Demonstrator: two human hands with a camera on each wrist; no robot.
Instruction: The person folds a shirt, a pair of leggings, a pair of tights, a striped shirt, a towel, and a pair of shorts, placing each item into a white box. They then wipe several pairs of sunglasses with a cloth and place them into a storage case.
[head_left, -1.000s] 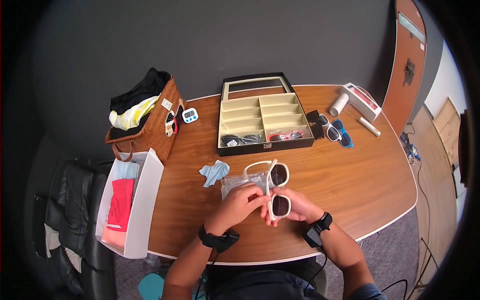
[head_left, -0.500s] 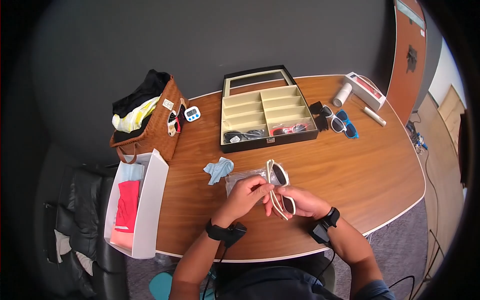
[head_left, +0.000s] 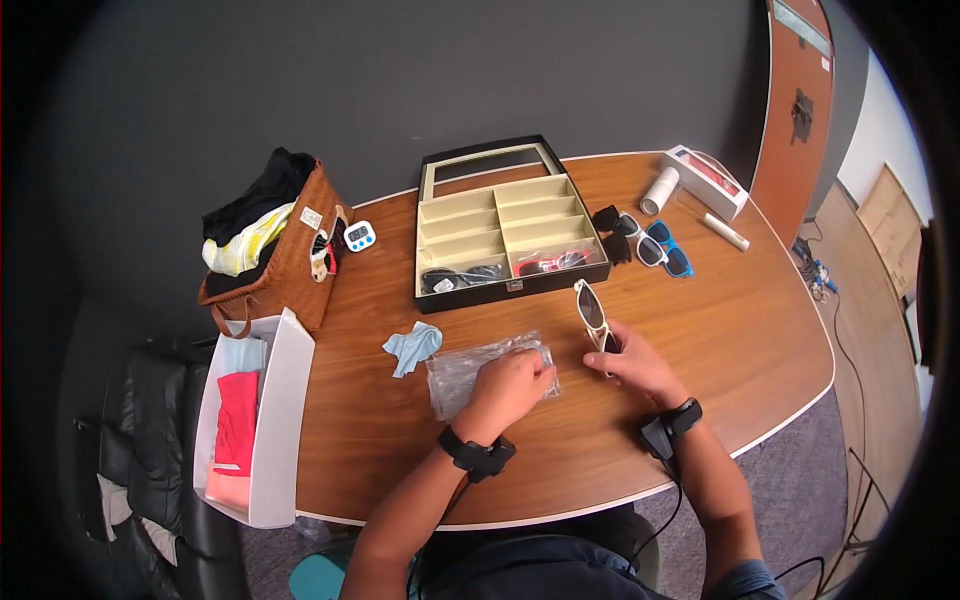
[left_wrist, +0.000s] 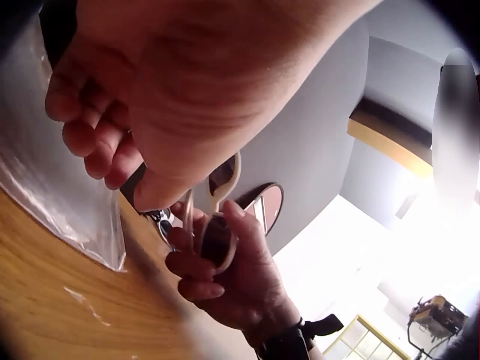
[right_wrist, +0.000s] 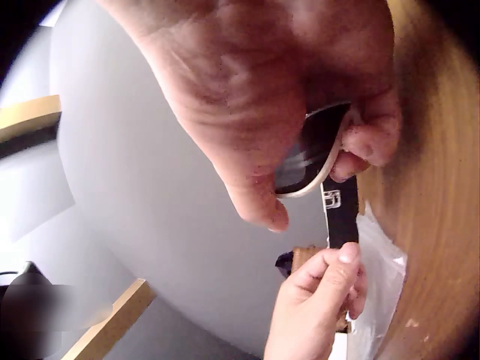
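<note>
White-framed sunglasses with dark lenses (head_left: 590, 309) stand tilted above the table, gripped at one lens end between the thumb and fingers of my right hand (head_left: 640, 368). In the right wrist view, the thumb and fingers hold the edge of the white frame around a dark lens (right_wrist: 311, 154). My left hand (head_left: 510, 388) is over a clear plastic bag (head_left: 455, 375), its fingers loosely curled. In the left wrist view, nothing shows between the fingers of the left hand (left_wrist: 187, 90), and the bag (left_wrist: 60, 180) lies beside them.
A light-blue cloth (head_left: 413, 348) lies left of the bag. Behind stands an open compartment case (head_left: 560, 284) with bagged glasses in its front row. Several sunglasses (head_left: 650, 250) lie to its right. At left are a wicker basket (head_left: 298, 262), a timer (head_left: 359, 236) and a white box (head_left: 286, 420).
The hands have separated. My right hand has carried the white sunglasses to the right and turned them. My left hand has let go of them and is over the plastic bag.
</note>
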